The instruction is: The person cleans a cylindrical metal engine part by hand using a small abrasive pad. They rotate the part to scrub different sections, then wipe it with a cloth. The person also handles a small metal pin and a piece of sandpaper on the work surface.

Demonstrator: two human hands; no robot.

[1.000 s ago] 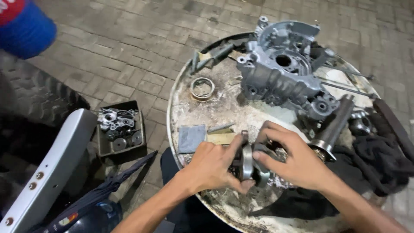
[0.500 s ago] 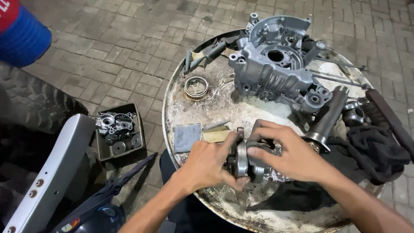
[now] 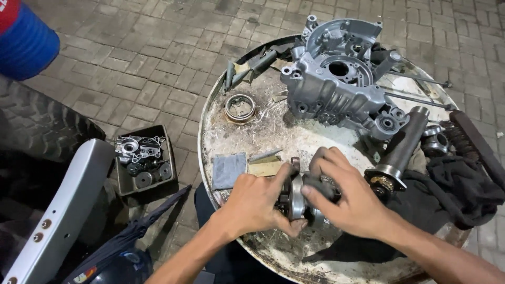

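At the lower centre of the frame, both hands close around a metal crankshaft assembly (image 3: 299, 199) lying on the round drum top (image 3: 273, 131): the left hand (image 3: 258, 202) grips its left end with the thumb underneath, and the right hand (image 3: 350, 202) wraps over the right end, fingers curled tight on the part. Just left of the hands lie a grey abrasive sheet (image 3: 229, 170) and a tan block (image 3: 265, 167); to the right stands a dark shaft with a flanged end (image 3: 399, 152), beside a black rag (image 3: 452, 192). Further up sit a loose bearing ring (image 3: 240, 108) and, toward the upper right, a grey engine crankcase (image 3: 339, 79). Off the drum, at the left, a small tray of parts (image 3: 141, 163) rests on the brick paving. The surface looks gritty with shavings, so debris could likely get into the assembly, and the heavy part, held near the drum's lower edge, might slip and roll off.
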